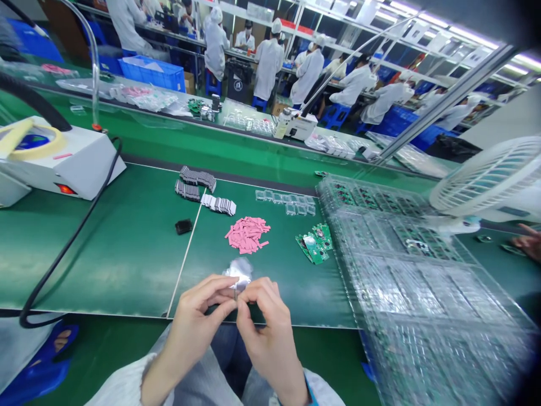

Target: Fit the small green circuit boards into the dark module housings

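Near the table's front edge, my left hand and my right hand meet fingertip to fingertip. Both are closed in a pinch around a small thin piece, mostly covered by the fingers, whose kind I cannot make out. Just beyond the fingertips lies a shiny, crumpled clear plastic bag. Behind it is a heap of pink strips. Several green circuit boards lie to the right, below rows of small clear plastic pieces. Further left are stacked grey and white flat pieces and a small black part.
Stacked clear trays with circuit boards fill the right side, under a white fan. A white machine with a black cable stands left. A co-worker's hand shows at far right. People in white coats work behind.
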{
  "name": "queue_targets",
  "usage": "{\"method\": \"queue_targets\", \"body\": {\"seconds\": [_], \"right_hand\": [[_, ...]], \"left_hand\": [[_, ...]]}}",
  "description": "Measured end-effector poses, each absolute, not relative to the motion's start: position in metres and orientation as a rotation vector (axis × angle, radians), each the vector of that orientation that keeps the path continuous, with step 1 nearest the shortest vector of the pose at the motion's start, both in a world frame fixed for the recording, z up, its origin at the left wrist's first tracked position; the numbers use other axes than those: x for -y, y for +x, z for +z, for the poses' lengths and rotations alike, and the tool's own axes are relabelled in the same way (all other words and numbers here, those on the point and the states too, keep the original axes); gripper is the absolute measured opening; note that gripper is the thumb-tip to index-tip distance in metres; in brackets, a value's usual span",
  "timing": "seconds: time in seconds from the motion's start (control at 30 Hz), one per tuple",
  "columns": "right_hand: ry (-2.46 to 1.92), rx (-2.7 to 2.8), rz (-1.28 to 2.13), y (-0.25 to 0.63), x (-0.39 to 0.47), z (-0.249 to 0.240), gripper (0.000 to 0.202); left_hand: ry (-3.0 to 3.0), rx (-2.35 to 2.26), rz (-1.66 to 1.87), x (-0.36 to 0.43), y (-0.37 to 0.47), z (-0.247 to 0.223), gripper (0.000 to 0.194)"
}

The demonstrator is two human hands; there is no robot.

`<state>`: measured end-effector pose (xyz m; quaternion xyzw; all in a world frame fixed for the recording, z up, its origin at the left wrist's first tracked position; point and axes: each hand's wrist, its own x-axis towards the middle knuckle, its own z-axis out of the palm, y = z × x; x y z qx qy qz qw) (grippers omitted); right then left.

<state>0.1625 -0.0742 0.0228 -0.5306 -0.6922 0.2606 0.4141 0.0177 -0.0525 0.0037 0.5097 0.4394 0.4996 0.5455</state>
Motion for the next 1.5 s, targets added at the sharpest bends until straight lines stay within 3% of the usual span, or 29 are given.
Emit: {"method": "queue_targets", "body": {"seconds": [0.5, 0.7, 0.77, 0.93, 1.1, 1.2, 1.4, 1.5], "right_hand": [[-1.249, 1.277, 1.056, 0.168, 0.067, 0.015, 0.019], [-1.468, 1.508, 0.253, 0.174, 0.048, 0.002, 0.017], [-1.437, 1.712, 0.146, 0.173, 0.048, -0.001, 0.017], [-1.35, 1.85, 0.334, 0.174, 0.064, 0.004, 0.021], [-1.25, 1.906, 0.635, 0.179, 0.076, 0.014, 0.042], [-1.169, 1.846, 0.693, 0.18, 0.076, 0.015, 0.037], [-1.085, 1.499, 0.913, 0.18, 0.074, 0.006, 0.034], [-1.06, 1.416, 0.978, 0.18, 0.075, 0.003, 0.033]], "left_hand": [[1.396, -1.048, 1.144, 0.054, 0.01, 0.005, 0.026], [1.085, -1.185, 1.225, 0.049, 0.001, 0.002, 0.025], [1.035, -1.169, 1.223, 0.047, 0.001, 0.005, 0.025], [0.954, -1.126, 1.151, 0.048, 0.007, 0.011, 0.034], [0.9, -1.019, 1.093, 0.054, 0.016, 0.009, 0.042], [0.884, -0.973, 1.054, 0.056, 0.02, 0.009, 0.039], [0.982, -0.981, 1.019, 0.055, 0.02, 0.013, 0.01], [1.048, -0.997, 1.03, 0.053, 0.019, 0.013, 0.007]]}}
